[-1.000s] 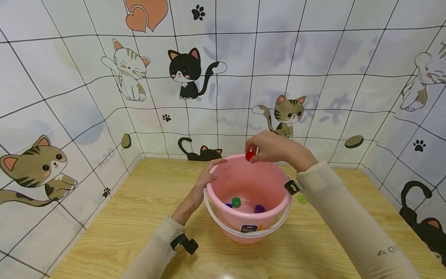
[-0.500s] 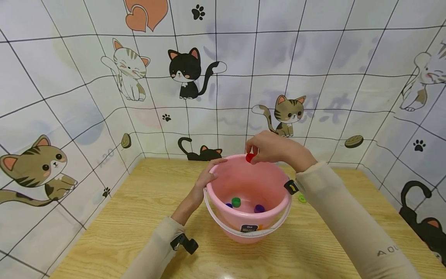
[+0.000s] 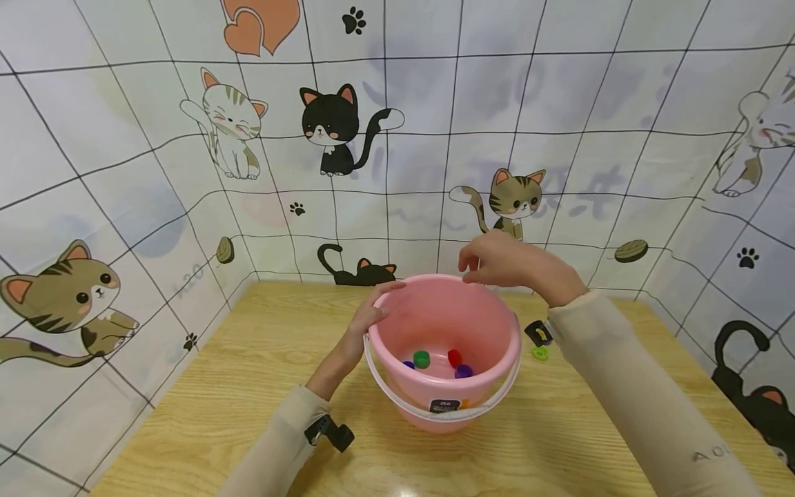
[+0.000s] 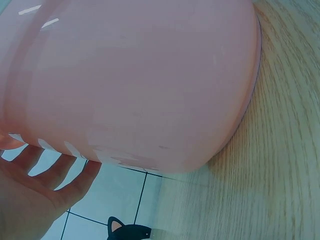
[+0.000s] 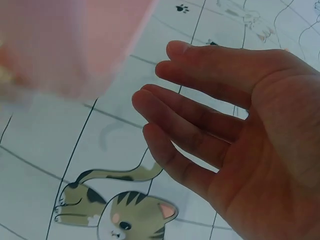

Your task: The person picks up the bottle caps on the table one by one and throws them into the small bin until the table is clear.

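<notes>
Pink plastic forms the round bucket [image 3: 447, 314] at the lower centre of the frame, holding a green round cap [image 3: 421, 359], a red round cap [image 3: 455, 358], a purple round cap [image 3: 463, 371] and a blue-purple piece [image 3: 408, 364] (mostly hidden by the near rim). A lime-green ring [image 3: 540, 353] lies outside, right of it. The person's left hand [image 3: 364, 324] grips the rim on the left; the right hand [image 3: 503, 259], fingers loosely bent around nothing, hovers just beside the far rim. Unlike half a second earlier, the red cap lies inside rather than pinched above, and the right hand sits farther right.
</notes>
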The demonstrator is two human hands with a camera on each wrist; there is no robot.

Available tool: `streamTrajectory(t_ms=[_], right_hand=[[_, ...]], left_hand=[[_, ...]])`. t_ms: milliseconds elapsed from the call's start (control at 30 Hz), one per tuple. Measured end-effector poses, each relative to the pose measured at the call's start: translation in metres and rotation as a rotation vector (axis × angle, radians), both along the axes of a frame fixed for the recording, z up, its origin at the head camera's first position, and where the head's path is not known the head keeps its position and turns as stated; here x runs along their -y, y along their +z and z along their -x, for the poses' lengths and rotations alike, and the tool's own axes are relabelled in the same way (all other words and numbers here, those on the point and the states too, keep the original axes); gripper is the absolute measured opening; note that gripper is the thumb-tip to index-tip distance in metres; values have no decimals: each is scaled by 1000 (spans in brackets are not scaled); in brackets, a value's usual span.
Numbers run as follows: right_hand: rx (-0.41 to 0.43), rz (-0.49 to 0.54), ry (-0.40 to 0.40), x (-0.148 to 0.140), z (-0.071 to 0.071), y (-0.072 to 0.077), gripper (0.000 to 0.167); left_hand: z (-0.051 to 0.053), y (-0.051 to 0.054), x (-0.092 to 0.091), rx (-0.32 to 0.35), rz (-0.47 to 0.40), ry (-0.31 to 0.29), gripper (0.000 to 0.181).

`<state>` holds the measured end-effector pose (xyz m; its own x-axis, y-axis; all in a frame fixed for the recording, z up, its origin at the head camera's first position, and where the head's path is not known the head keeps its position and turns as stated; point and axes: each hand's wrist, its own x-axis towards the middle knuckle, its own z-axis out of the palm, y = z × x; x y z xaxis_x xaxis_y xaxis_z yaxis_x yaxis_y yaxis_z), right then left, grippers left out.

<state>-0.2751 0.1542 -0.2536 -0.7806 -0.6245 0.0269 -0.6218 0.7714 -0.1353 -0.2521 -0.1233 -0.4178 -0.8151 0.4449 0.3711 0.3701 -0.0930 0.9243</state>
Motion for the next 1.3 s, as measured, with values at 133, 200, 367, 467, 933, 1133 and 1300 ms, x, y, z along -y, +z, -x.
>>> streamTrajectory(t_ms=[133,200,367,467,933,1133,1300], right_hand=[[-20,28,-14,-19,2,-8,12],[-22,46,-25,-29,3,-13,12],[-2,87,-70,-54,4,-27,14],[12,103,-98,-67,4,-40,17],[60,179,-175,-123,-1,-134,21],[-24,221,-211,-137,-3,-166,20],[-71,269,-232,-142,-8,-183,19]], left_hand=[[0,0,-1,-1,-1,-1,58],[0,0,-1,0,-3,-5,58],[1,1,-1,11,-11,-9,58],[2,1,-1,14,-10,-6,59],[1,1,-2,17,-5,-19,58],[1,2,-2,7,0,-7,57],[1,0,-1,1,11,9,57]])
